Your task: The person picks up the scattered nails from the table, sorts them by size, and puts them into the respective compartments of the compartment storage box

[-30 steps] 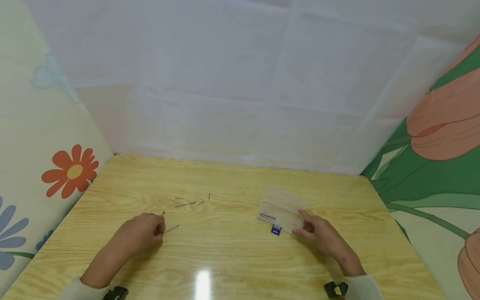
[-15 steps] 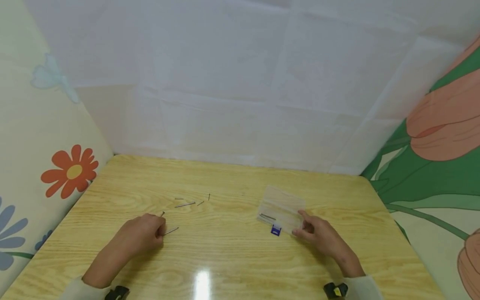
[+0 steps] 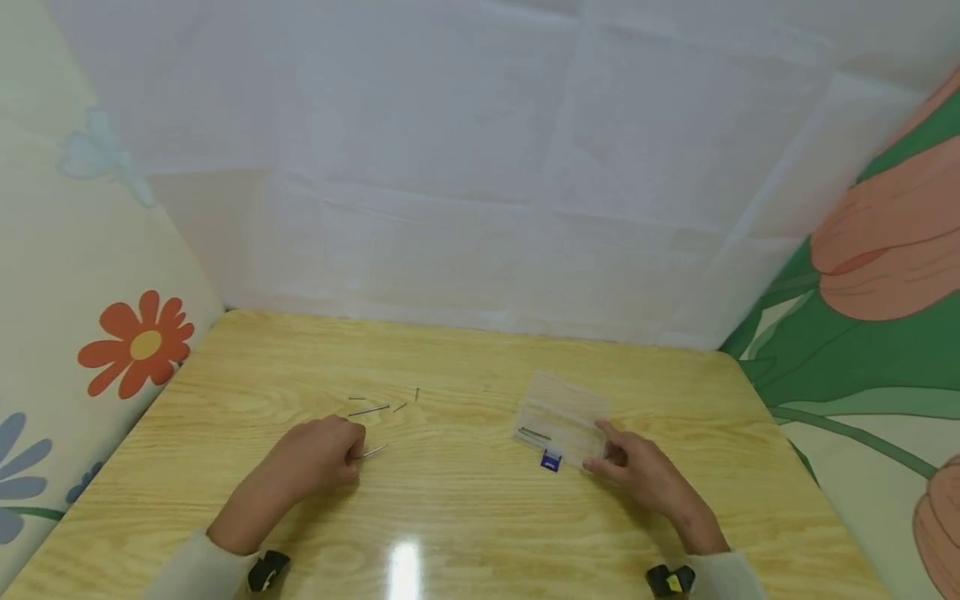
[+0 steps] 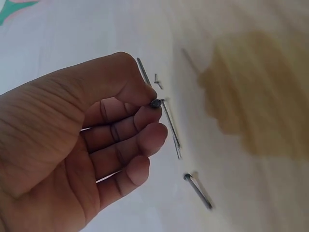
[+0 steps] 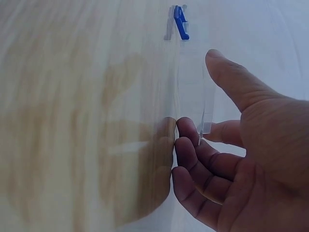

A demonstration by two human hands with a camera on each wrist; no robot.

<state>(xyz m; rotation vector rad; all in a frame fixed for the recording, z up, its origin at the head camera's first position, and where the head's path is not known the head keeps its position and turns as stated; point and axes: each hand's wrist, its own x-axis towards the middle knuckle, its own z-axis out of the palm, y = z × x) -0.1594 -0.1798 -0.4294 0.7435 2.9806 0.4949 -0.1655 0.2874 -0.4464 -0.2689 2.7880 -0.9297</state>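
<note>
My left hand (image 3: 318, 457) pinches a steel nail (image 4: 144, 72) between thumb and index finger. Its dark head shows at the fingertips in the left wrist view, and its shank points right in the head view. Near the hand, another nail (image 4: 198, 191) lies on the table. A long nail (image 3: 369, 410) and several small nails (image 3: 401, 407) lie beyond it. On the right, my right hand (image 3: 645, 471) holds the right side of a clear plastic box (image 3: 564, 406) with thumb and fingers. Inside the box are dark nails (image 3: 535, 434); a blue latch (image 3: 551, 460) is at its front.
The wooden table (image 3: 450, 508) meets a white cloth backdrop (image 3: 450, 208) at its far edge. Flower-printed panels (image 3: 146, 346) stand along both sides. A light reflection shows near the table's front.
My left hand has moved right and slightly away from me with the nail, now covering the nail that showed beside it. The right hand and the box have stayed in place.
</note>
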